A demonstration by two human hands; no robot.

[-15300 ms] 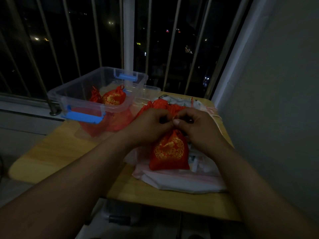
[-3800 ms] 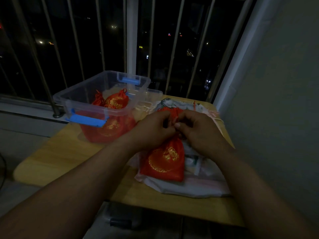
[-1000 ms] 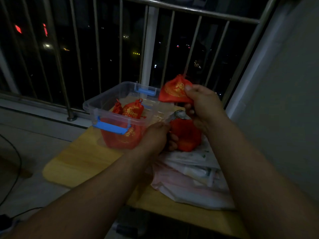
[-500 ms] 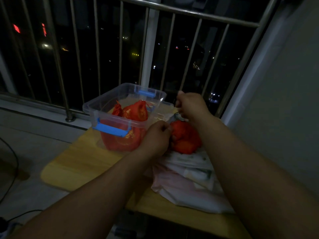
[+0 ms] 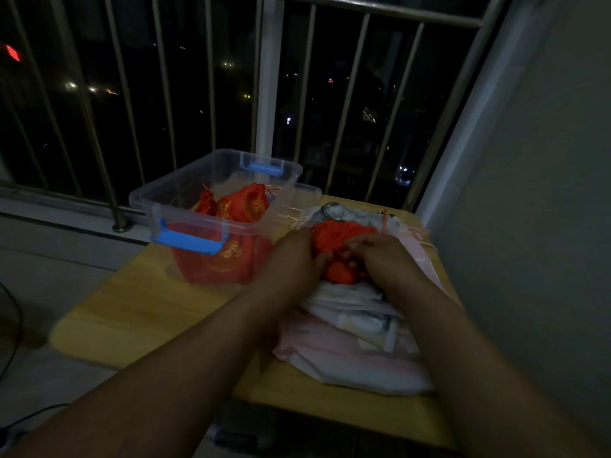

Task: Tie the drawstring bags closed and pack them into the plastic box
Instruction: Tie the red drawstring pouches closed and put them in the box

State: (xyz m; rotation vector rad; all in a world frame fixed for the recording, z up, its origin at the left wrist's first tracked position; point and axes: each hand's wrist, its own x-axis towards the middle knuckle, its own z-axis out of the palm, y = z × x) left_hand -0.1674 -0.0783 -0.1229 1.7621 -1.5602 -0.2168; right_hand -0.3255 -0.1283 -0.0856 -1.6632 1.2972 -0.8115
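A clear plastic box (image 5: 172,193) with blue latches stands on the wooden table, with several tied red drawstring bags (image 5: 244,204) with gold print inside it. To its right, more red bags (image 5: 340,231) lie on a heap of plastic wrappers. My left hand (image 5: 291,259) and my right hand (image 5: 380,256) meet over one small red bag (image 5: 339,272), and both curl their fingers round it. The hands hide the bag's mouth and its string.
The wrapper pile (image 5: 350,352) of white and pink plastic covers the right half of the table (image 5: 132,312). A metal railing (image 5: 267,94) runs behind the box. A grey wall (image 5: 529,226) stands close on the right.
A second ago my right hand held a tied red bag beside the box. That bag now lies in the box, and the right hand has come back to the bag in my left hand.
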